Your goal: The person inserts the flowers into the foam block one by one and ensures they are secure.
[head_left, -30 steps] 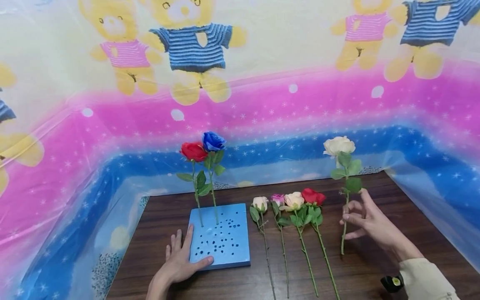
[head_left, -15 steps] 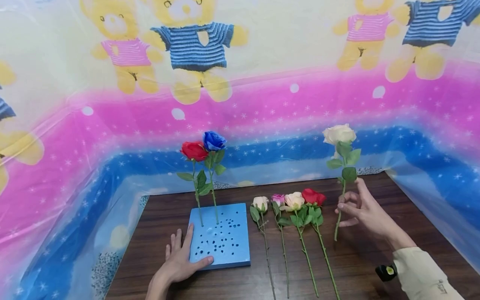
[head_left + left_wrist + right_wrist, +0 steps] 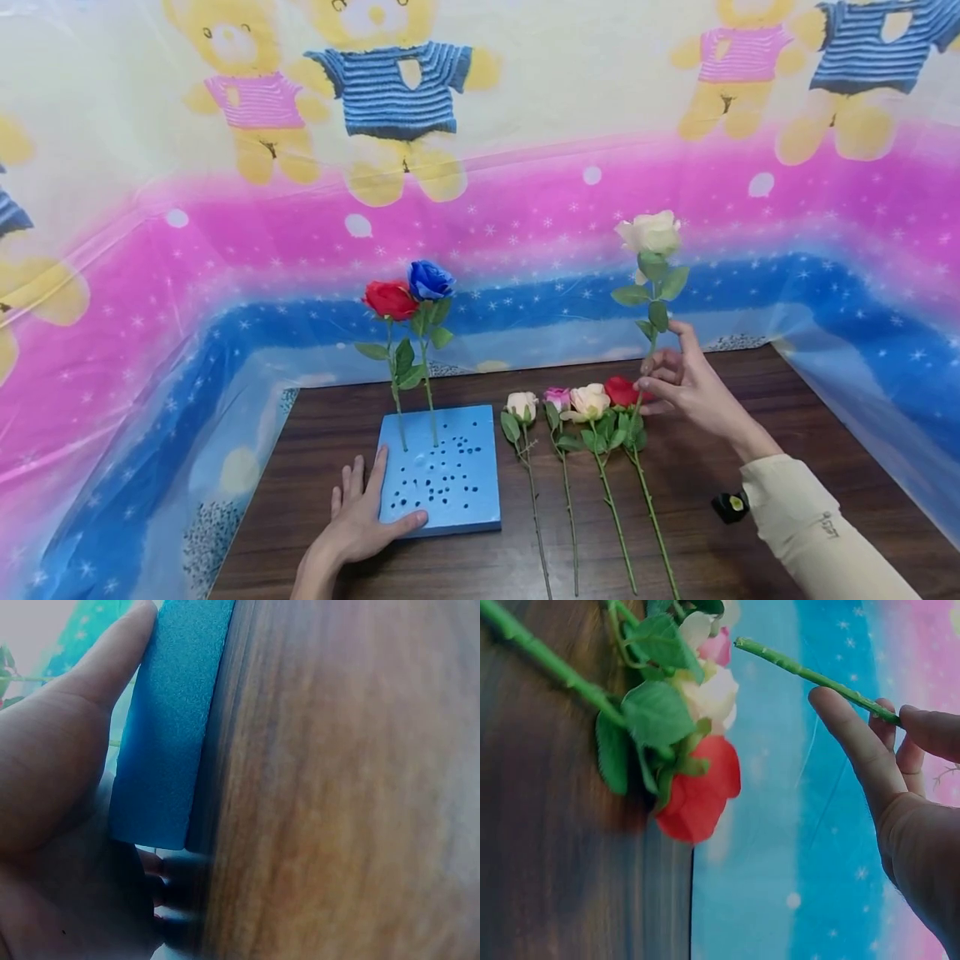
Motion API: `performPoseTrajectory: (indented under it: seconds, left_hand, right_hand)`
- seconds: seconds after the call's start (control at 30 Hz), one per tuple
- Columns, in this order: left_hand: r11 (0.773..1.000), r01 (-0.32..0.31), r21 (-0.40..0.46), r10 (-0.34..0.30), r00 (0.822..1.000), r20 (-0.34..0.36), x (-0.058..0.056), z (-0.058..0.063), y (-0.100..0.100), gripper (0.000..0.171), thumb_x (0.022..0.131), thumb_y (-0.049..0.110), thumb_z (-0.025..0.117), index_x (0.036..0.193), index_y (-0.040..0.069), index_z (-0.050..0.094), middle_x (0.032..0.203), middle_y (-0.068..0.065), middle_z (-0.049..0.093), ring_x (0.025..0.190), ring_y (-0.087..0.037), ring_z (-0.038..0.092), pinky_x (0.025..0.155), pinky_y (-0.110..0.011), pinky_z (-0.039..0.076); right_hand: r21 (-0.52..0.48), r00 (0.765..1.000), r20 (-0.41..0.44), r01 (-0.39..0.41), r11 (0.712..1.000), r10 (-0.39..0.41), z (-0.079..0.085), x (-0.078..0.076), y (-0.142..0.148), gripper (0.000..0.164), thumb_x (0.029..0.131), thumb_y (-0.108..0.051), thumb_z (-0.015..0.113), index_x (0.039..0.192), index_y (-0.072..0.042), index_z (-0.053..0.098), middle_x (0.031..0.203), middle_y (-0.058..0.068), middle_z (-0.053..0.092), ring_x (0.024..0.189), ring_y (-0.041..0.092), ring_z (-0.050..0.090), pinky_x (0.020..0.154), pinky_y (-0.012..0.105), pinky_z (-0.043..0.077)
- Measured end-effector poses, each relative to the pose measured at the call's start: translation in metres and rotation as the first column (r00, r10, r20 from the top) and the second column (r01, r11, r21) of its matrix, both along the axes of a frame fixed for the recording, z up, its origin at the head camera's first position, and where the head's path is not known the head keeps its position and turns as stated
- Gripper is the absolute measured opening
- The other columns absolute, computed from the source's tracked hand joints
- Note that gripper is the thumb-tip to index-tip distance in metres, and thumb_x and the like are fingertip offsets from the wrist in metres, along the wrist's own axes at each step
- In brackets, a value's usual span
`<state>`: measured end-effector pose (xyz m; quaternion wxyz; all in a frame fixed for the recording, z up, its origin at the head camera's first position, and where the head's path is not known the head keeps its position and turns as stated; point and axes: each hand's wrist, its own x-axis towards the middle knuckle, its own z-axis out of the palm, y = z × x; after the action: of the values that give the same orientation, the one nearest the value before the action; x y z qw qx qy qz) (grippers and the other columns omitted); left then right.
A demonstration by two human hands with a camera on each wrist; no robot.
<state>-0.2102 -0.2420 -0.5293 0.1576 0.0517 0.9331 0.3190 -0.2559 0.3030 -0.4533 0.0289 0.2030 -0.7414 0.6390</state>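
My left hand (image 3: 360, 517) rests against the left and near edges of a light blue foam block (image 3: 480, 475) dotted with holes. Its thumb lies along the block's near side in the left wrist view, fingers fairly straight. Two roses, one red (image 3: 390, 300) and one blue (image 3: 431, 281), stand upright in the block's far part. In my right hand (image 3: 701, 392) the stem of a white rose (image 3: 651, 233) is pinched between thumb and fingers. That rose is held up, bloom on top, above the lying flowers; its bare stem end (image 3: 757, 649) shows in the right wrist view.
Several roses lie side by side right of the block: a cream one (image 3: 521, 406), a pink one (image 3: 557, 397), a peach one (image 3: 588, 402) and a red one (image 3: 621, 392). A patterned sheet (image 3: 525, 225) hangs behind the dark wooden table (image 3: 720, 550).
My right hand has raised the white rose and carried it leftward, from the table's right side to over the lying red rose. The left hand and block stay put.
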Motion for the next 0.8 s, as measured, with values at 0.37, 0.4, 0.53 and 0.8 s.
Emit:
performPoseTrajectory:
  seconds: [0.37, 0.4, 0.53, 0.8]
  left_hand:
    - [1.0, 0.004, 0.016, -0.004, 1.0, -0.006, 0.002, 0.0, -0.003, 0.132, 0.094, 0.067, 0.082, 0.181, 0.015, -0.004, 0.179, -0.039, -0.016, 0.163, -0.06, -0.022, 0.126, -0.081, -0.011]
    - [1.0, 0.004, 0.017, -0.004, 1.0, -0.006, 0.002, 0.0, -0.003, 0.132, 0.094, 0.067, 0.082, 0.181, 0.015, -0.004, 0.179, -0.039, -0.016, 0.163, -0.06, -0.022, 0.126, -0.081, -0.011]
    - [1.0, 0.002, 0.017, -0.002, 1.0, -0.008, 0.003, 0.0, -0.003, 0.132, 0.094, 0.067, 0.082, 0.181, 0.015, -0.003, 0.179, -0.039, -0.016, 0.164, -0.06, -0.022, 0.127, -0.081, -0.012]
    - [1.0, -0.001, 0.019, 0.001, 1.0, -0.013, 0.003, 0.0, -0.002, 0.132, 0.093, 0.068, 0.082, 0.181, 0.016, -0.002, 0.179, -0.037, -0.015, 0.164, -0.059, -0.021, 0.127, -0.08, -0.01]
  right_hand:
    - [-0.005, 1.0, -0.002, -0.028, 1.0, 0.028, 0.011, -0.021, -0.038, 0.082, 0.11, 0.006, 0.063, 0.166, -0.032, 0.017, 0.12, 0.034, 0.055, 0.105, 0.032, 0.077, 0.074, 0.064, 0.067]
    - [-0.006, 0.999, -0.005, -0.036, 0.999, 0.036, 0.011, -0.022, -0.041, 0.083, 0.11, 0.007, 0.063, 0.167, -0.032, 0.016, 0.121, 0.036, 0.054, 0.105, 0.033, 0.077, 0.075, 0.064, 0.067]
    - [-0.021, 0.997, -0.017, -0.074, 0.997, 0.073, 0.013, -0.028, -0.053, 0.086, 0.11, 0.007, 0.062, 0.169, -0.034, 0.014, 0.123, 0.044, 0.051, 0.108, 0.035, 0.077, 0.077, 0.067, 0.066]
    - [-0.04, 0.991, -0.004, -0.133, 0.99, 0.133, 0.014, -0.036, -0.072, 0.081, 0.11, 0.004, 0.065, 0.166, -0.032, 0.02, 0.123, 0.041, 0.051, 0.109, 0.037, 0.076, 0.08, 0.062, 0.067]
